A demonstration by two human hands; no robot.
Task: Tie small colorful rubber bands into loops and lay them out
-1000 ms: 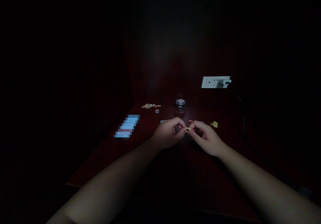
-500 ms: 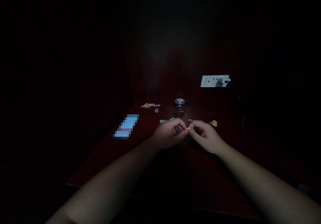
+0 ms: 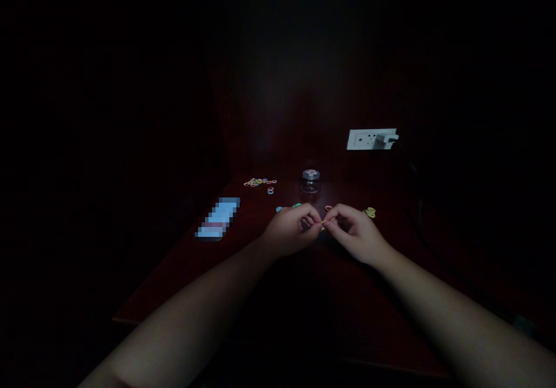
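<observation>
Between my two hands, just above the table, is a small yellow hair tie (image 3: pixel 324 224), mostly covered by fingertips. My left hand (image 3: pixel 287 230) pinches it from one side with thumb and forefinger. From the other side my right hand (image 3: pixel 359 234) grips it the same way, and the fingertips of both hands nearly meet. Behind the left knuckles a blue hair tie (image 3: pixel 279 209) and green ones (image 3: pixel 297 206) show in part. A pinkish hair tie (image 3: pixel 328 208) lies just past the right fingers. Several yellow hair ties (image 3: pixel 370 212) sit beyond my right hand.
A clear lidded jar (image 3: pixel 310 182) stands near the back wall. To its left lies a pile of mixed hair ties (image 3: pixel 259 182). A blurred, lit phone-like slab (image 3: pixel 218 219) rests at the table's left. A wall socket (image 3: pixel 361 139) holds a plug, whose dark cable (image 3: pixel 420 214) runs down the right.
My fingertips have drawn slightly closer together, and less of the yellow hair tie shows between them. The hands stay in nearly the same place.
</observation>
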